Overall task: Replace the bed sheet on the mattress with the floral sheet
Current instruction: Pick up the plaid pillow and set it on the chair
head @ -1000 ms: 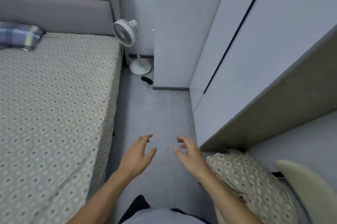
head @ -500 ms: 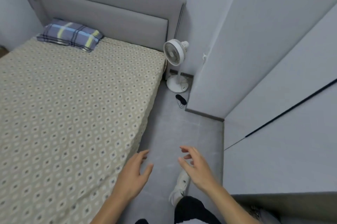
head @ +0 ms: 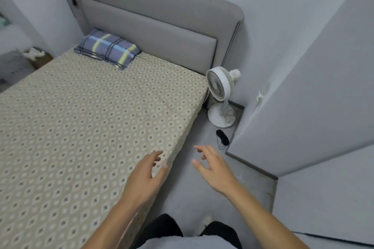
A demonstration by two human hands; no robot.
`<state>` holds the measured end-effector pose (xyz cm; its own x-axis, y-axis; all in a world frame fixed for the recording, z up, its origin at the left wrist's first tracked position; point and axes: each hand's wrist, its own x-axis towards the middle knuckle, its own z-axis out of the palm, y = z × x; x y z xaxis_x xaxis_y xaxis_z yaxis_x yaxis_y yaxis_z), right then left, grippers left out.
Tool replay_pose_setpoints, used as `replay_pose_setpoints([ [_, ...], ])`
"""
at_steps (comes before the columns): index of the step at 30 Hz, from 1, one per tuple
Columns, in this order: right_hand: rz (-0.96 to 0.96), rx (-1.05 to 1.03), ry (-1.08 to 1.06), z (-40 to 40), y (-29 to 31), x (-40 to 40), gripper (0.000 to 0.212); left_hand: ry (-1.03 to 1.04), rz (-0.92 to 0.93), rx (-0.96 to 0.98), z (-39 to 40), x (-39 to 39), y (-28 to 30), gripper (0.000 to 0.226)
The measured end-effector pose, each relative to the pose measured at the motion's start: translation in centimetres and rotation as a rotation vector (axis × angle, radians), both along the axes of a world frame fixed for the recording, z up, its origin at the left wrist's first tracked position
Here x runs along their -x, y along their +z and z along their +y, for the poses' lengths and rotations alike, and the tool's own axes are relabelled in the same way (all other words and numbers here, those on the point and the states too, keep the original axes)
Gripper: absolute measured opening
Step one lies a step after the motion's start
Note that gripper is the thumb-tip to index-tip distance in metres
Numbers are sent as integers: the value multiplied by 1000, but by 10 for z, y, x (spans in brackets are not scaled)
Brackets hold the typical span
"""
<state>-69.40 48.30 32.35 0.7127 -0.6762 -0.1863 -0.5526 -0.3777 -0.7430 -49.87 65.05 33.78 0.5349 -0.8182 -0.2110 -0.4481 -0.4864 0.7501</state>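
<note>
The sheet [head: 85, 127] is lying flat over the mattress, its near side edge running lengthwise toward the headboard [head: 145, 32]. The left hand [head: 144, 177] is hovering over that edge, nearer than the right hand [head: 215, 169] above the floor; both are loosely spread, gripping nothing.

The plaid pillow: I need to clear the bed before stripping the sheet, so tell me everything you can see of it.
The plaid pillow is small and flattish, in a soft-looking cloth case of purple-grey crossed by dark lines, with yellow and light-blue stripes. It lies flat at the head of the bed, on the patterned bed sheet, its far edge close against the grey padded headboard, toward the bed's far side. Nothing lies on it, and neither hand is near it.
</note>
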Motion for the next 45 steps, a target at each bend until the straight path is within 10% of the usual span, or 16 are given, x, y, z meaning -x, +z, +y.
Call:
replay_pose_setpoints([
  [26, 32, -70, 160, -390, -19, -329, 44, 196, 30, -8, -362, -328, -15, 46],
  [37, 133, -184, 378, -620, -132, -553, 45, 552, 79, -144, -522, -468, -128, 45],
  [45, 225, -113, 537, -702, -298, -722, 44, 666, 37, -209, -626, -594, -311, 50],
])
